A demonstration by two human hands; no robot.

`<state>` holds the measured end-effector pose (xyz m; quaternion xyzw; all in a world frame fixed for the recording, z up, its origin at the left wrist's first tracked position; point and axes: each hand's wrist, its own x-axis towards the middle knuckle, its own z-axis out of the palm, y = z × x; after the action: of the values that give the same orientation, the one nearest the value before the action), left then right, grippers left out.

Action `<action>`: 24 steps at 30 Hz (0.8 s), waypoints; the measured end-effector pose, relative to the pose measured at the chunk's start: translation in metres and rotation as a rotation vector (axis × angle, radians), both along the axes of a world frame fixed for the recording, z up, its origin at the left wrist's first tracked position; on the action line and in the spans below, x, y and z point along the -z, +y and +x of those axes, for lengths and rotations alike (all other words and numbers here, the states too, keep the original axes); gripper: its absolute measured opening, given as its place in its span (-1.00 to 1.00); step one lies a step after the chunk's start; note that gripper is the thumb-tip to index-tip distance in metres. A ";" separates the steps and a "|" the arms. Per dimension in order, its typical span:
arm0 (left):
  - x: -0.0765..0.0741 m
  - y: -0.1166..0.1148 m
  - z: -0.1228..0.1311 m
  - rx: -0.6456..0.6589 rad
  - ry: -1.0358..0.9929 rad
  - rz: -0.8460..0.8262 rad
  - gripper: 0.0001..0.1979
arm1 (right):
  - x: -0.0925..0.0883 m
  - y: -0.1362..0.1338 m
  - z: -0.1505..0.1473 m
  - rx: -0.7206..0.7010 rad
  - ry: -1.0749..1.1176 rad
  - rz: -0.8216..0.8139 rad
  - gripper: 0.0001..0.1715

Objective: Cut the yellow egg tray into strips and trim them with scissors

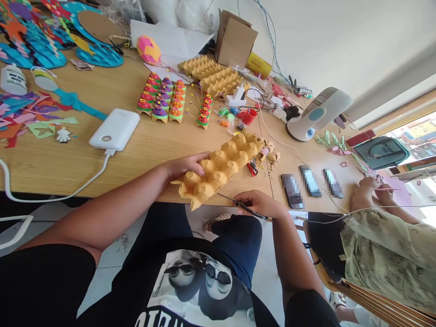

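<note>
My left hand point(185, 164) grips the near end of a yellow cardboard egg tray point(221, 165) that lies over the table's front edge. Below that edge, my right hand point(260, 203) is closed on a pair of scissors point(238, 204), whose blades point left toward the tray's lower side. Small cut-out tray cups and crumbs point(269, 154) lie just right of the tray, beside a small red tool point(252, 168).
A white power bank point(115, 129) with its cable, rows of painted egg-cup figures point(163, 97), stacked egg trays point(213, 75), a cardboard box point(235, 41), a desk fan point(315, 116), three phones point(309, 181) and coloured paper scraps point(23, 113) cover the wooden table point(68, 154). Another person point(381, 236) works at right.
</note>
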<state>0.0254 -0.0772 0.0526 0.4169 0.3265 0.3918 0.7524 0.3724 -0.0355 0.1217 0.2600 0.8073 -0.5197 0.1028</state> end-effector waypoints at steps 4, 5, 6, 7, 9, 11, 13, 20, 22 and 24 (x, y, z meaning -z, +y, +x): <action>-0.001 -0.001 -0.001 0.004 0.002 -0.012 0.05 | -0.002 0.015 -0.007 -0.072 -0.022 0.004 -0.32; -0.001 -0.001 -0.001 0.006 0.006 -0.014 0.05 | -0.002 0.018 -0.009 -0.088 -0.021 0.001 -0.31; -0.002 -0.002 0.000 0.008 0.010 -0.017 0.05 | -0.002 0.022 -0.011 -0.104 -0.020 -0.009 -0.30; -0.003 -0.002 0.000 0.012 0.014 -0.019 0.05 | -0.002 0.025 -0.013 -0.120 -0.021 -0.025 -0.28; -0.005 -0.003 0.001 0.017 0.020 -0.021 0.06 | -0.002 0.030 -0.016 -0.148 -0.031 -0.065 -0.25; -0.008 -0.004 0.001 0.016 0.030 -0.026 0.07 | 0.000 0.034 -0.018 -0.163 -0.042 -0.098 -0.22; -0.009 -0.004 0.002 0.011 0.043 -0.040 0.07 | 0.001 0.037 -0.019 -0.168 -0.045 -0.120 -0.23; -0.006 -0.005 0.002 0.025 0.049 -0.044 0.03 | 0.008 0.039 -0.020 -0.132 -0.020 -0.233 -0.39; -0.005 -0.004 0.002 0.030 0.039 -0.037 0.02 | 0.009 0.039 -0.020 -0.125 -0.015 -0.252 -0.40; -0.005 -0.003 0.002 0.034 0.034 -0.033 0.01 | 0.011 0.039 -0.020 -0.126 -0.021 -0.258 -0.39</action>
<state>0.0272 -0.0807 0.0574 0.4163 0.3385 0.3666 0.7601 0.3528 0.0038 0.1111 0.1988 0.7474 -0.6091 0.1759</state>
